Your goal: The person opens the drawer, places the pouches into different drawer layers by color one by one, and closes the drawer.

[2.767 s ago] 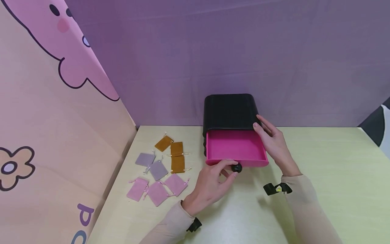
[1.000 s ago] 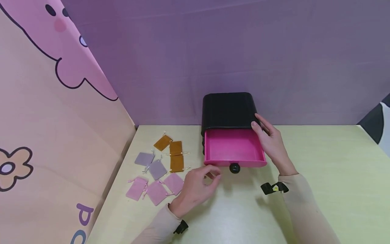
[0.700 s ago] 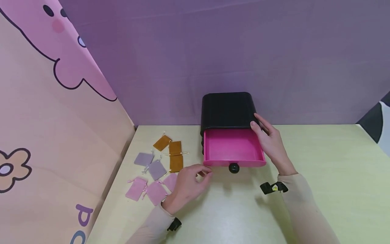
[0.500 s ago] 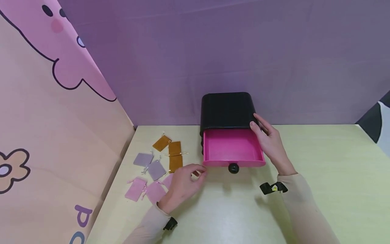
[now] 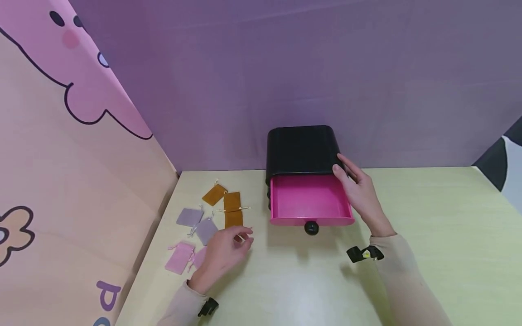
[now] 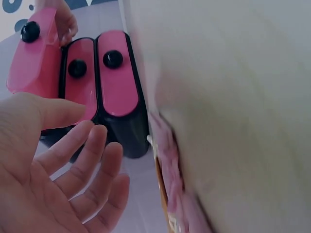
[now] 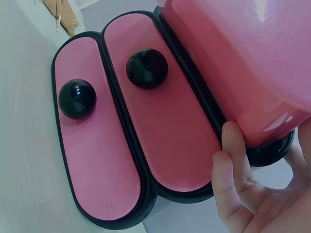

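A small black drawer cabinet [image 5: 302, 149] stands at the back of the table, its pink top drawer [image 5: 311, 199] pulled out with a bare floor. My right hand [image 5: 363, 194] grips the cabinet's right side, thumb near the top front edge; the right wrist view shows fingertips [image 7: 228, 150] against the black frame below the top drawer. My left hand [image 5: 226, 253] hovers over the drawstring pouches, fingers loosely bent and holding nothing. It hides part of a pink pouch [image 5: 199, 257]. Another pink pouch [image 5: 180, 258], grey pouches [image 5: 190, 217] and brown pouches [image 5: 215, 194] lie around it.
Two lower drawers [image 7: 170, 121] of the cabinet are closed, each with a round black knob [image 7: 77, 99]. A purple backdrop [image 5: 244, 90] rises behind the table [image 5: 432, 226]. A printed side panel [image 5: 81, 181] borders it on the left.
My left hand has let go of the top drawer's knob and moved left and down over the pouches. The drawer stays out; my right hand stays on the cabinet.
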### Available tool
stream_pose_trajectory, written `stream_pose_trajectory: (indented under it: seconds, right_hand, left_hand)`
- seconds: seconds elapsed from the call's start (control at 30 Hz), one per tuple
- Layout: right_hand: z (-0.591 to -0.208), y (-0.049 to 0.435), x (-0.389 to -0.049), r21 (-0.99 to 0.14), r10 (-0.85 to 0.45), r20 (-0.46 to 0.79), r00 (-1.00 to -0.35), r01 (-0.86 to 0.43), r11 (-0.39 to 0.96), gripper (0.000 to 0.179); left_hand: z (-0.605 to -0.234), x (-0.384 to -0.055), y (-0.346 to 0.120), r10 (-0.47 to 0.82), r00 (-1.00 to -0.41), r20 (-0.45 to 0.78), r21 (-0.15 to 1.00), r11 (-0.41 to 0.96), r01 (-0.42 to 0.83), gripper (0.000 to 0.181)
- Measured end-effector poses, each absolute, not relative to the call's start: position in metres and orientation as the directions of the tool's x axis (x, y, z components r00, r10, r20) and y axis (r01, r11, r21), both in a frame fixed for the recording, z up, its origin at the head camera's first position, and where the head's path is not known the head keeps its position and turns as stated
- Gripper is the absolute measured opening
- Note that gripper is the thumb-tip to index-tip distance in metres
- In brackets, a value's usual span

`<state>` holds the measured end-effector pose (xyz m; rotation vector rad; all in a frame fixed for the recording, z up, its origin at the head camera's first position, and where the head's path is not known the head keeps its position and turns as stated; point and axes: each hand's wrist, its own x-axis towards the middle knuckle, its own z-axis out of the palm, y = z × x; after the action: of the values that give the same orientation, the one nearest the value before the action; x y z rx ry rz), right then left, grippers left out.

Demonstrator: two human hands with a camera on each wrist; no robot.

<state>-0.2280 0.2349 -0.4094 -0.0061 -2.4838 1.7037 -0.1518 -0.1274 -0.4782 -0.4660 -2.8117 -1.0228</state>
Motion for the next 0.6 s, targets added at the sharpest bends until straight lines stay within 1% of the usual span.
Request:
stream_pose_trajectory:
  seconds: [0.27,0.4,0.6]
  right_hand:
    - [-0.409,0.232,-0.228,-0.93,0.067,0.108,-0.992,-0.077,0.36,0.066]
    - [-0.409,0.233,-0.227,-0.927,0.076,0.112,-0.991,-0.076,0.368,0.066]
    - [-0.41,0.235,-0.227,-0.927,0.077,0.112,-0.991,-0.076,0.368,0.066]
  left_hand:
    - [-0.482,-0.144,-0.154,0.226,-0.958,0.179,0.512,0.81,0.287,0.018]
    - [-0.484,-0.141,-0.163,0.217,-0.969,0.121,0.489,0.836,0.248,0.018]
    - [-0.484,-0.142,-0.167,0.256,-0.966,0.028,0.456,0.857,0.24,0.021]
